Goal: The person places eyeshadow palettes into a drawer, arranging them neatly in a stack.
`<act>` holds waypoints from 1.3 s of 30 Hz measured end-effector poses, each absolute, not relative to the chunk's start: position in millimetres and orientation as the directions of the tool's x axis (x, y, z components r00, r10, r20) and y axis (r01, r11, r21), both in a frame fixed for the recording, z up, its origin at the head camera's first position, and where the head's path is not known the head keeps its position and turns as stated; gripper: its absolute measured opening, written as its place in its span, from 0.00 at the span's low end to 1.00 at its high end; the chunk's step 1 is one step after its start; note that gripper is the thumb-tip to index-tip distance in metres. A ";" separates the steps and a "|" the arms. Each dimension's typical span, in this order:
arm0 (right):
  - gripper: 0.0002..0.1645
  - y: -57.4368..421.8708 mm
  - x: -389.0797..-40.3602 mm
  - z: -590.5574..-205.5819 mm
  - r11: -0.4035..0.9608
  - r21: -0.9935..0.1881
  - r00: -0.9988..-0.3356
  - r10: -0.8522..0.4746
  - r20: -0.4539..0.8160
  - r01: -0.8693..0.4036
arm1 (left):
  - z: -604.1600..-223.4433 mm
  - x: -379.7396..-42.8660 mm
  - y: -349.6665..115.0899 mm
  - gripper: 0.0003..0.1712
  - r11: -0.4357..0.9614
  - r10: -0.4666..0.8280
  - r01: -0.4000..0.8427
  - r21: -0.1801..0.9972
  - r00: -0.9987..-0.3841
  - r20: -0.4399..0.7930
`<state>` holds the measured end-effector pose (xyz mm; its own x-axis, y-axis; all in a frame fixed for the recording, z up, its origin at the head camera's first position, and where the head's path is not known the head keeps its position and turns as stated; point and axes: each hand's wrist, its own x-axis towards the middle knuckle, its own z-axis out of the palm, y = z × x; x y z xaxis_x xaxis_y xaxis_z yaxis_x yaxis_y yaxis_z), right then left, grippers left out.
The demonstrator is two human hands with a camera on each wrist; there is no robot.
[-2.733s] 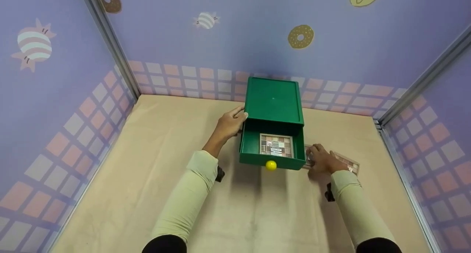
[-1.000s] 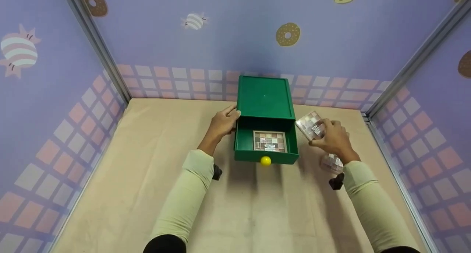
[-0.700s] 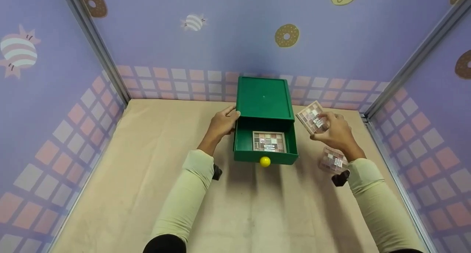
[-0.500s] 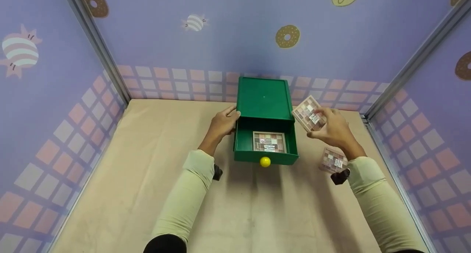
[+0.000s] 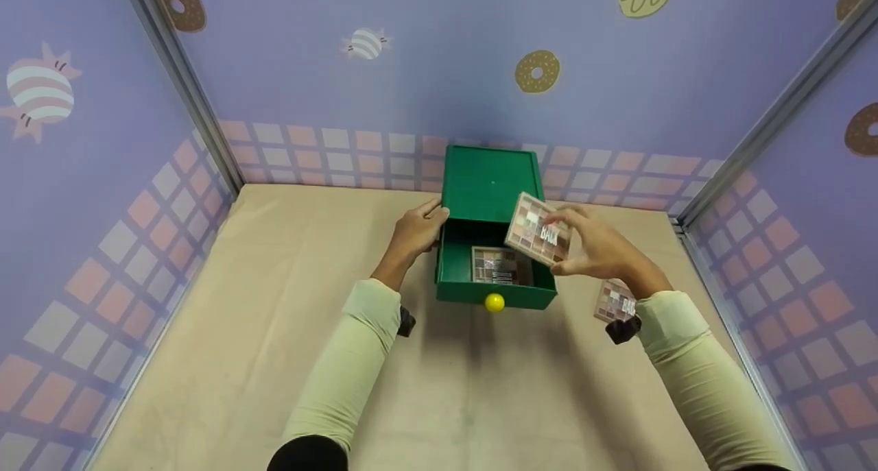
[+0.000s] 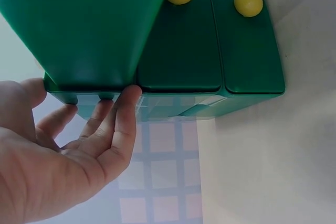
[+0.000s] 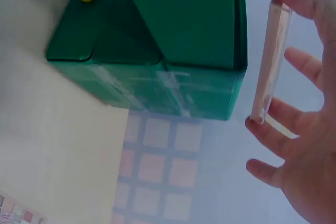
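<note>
My right hand [image 5: 595, 247] pinches an eyeshadow palette [image 5: 538, 230] by its edges and holds it tilted above the right side of an open drawer [image 5: 466, 291]. In the right wrist view the palette [image 7: 270, 61] is seen edge-on, between thumb and fingertips. Another palette [image 5: 488, 265] lies in the drawer, partly covered by the held one. A further palette [image 5: 612, 302] lies on the table below my right wrist. My left hand [image 5: 416, 234] touches the left side of the green drawer cabinet [image 5: 490, 183]; its fingertips [image 6: 131, 95] rest against the cabinet wall.
A yellow knob [image 5: 494, 302] sticks out from the drawer front. Lower closed drawers [image 6: 181, 51] with yellow knobs sit beneath it. Patterned back wall [image 5: 370, 101] stands close behind the cabinet, with side walls left and right. Beige cloth [image 5: 322, 251] covers the table.
My right hand has picked up a palette from the table right of the cabinet, raised it and carried it left over the drawer. The left hand stays at the cabinet's side.
</note>
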<state>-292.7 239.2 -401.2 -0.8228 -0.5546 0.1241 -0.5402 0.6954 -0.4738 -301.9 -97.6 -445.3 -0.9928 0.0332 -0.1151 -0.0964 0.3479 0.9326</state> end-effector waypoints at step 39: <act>0.35 194.1 -282.5 -397.0 0.637 -0.401 -0.686 -0.727 -0.028 -0.659 | -446.4 -299.9 -97.2 0.31 0.347 0.034 -0.076 0.935 -0.995 -0.093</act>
